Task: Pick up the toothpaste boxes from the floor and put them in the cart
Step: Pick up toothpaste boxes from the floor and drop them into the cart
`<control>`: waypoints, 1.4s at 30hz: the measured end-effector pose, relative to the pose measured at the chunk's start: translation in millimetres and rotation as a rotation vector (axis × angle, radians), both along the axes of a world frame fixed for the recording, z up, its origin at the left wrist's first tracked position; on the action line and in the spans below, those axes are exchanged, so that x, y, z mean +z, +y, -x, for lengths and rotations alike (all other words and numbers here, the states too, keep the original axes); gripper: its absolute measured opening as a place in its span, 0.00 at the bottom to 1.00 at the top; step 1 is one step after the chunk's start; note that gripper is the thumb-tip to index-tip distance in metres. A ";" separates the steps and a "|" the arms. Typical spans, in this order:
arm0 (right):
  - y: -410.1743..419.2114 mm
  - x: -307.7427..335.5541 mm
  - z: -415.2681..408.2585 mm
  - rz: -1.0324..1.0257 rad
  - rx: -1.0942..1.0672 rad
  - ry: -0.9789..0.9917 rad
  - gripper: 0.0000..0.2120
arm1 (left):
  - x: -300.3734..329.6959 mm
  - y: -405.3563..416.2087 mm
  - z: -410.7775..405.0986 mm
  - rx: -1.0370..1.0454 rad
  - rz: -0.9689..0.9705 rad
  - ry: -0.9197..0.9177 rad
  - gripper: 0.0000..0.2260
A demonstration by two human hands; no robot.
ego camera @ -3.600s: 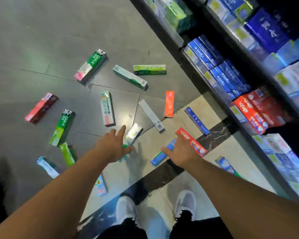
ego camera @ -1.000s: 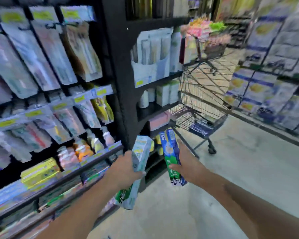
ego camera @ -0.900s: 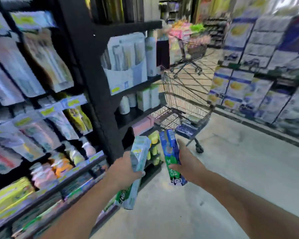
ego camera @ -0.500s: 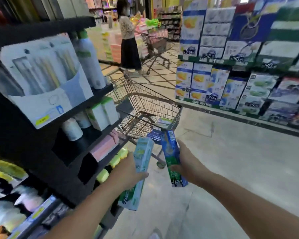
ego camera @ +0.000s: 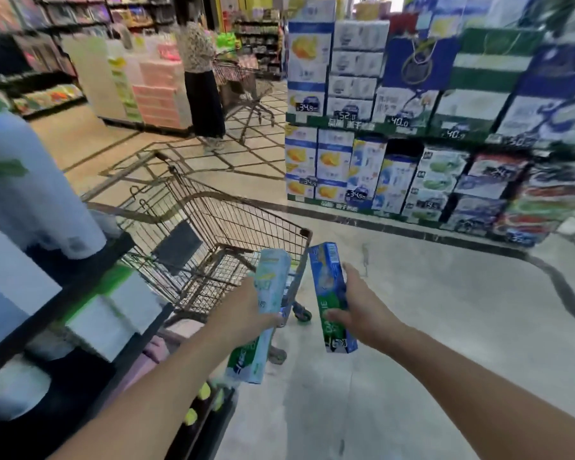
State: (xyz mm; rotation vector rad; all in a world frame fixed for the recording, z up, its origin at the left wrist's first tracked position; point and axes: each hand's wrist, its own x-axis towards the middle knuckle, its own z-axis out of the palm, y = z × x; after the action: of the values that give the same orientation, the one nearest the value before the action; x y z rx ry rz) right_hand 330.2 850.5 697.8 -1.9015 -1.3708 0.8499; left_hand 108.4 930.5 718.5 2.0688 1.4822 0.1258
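A person's left hand [ego camera: 243, 313] is gripping a pale toothpaste box [ego camera: 263, 313] and the right hand [ego camera: 362, 313] a blue-green one [ego camera: 329, 293], fingers wrapped mid-length, beside the cart [ego camera: 213, 227] near corner; light, stiff cardboard, probably crushable if squeezed.

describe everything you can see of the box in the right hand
The blue and green toothpaste box is a long, narrow carton, seemingly glossy card, blue at its top with a barcode patch, green lower down with white lettering. It looks closed and undented. It stands nearly upright, top tilted slightly left. The right hand grips its middle, thumb across the front, in the air just right of the cart, apart from its rim. Nothing else touches it.
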 end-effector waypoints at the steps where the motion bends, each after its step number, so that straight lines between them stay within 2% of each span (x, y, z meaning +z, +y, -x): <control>1: 10.7 -0.2 -9.6 -0.009 -0.006 0.013 0.37 | -2.6 13.5 -10.6 -0.016 0.000 0.009 0.31; 9: 110.2 -18.8 -98.2 0.013 0.022 0.080 0.36 | -29.4 114.0 -105.8 -0.007 0.086 -0.017 0.32; 17: 242.0 -15.5 -158.0 0.067 0.210 -0.022 0.37 | -22.3 209.6 -150.6 0.202 0.046 -0.072 0.27; 23: 340.6 -45.9 -132.3 0.132 0.341 -0.063 0.39 | -42.9 267.5 -124.4 0.408 0.103 -0.123 0.25; 26: 383.5 -67.3 -106.6 0.135 0.389 -0.100 0.35 | -64.4 300.2 -106.4 0.501 0.140 -0.148 0.22; 35: 472.4 -149.6 -53.9 0.294 0.545 -0.293 0.31 | -156.0 365.5 -85.9 0.765 0.361 -0.286 0.24; 37: 485.1 -176.8 -48.2 0.362 0.569 -0.339 0.33 | -179.2 372.9 -88.2 0.850 0.417 -0.347 0.23; 42: 506.9 -253.5 -39.4 0.544 0.702 -0.438 0.40 | -249.6 380.3 -102.2 1.027 0.470 -0.368 0.24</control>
State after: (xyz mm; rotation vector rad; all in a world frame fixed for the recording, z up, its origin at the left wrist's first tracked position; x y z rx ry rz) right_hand 369.6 1357.4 444.3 -2.0945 -2.3442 1.2862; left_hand 210.6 1310.7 468.9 0.7327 1.9361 0.4664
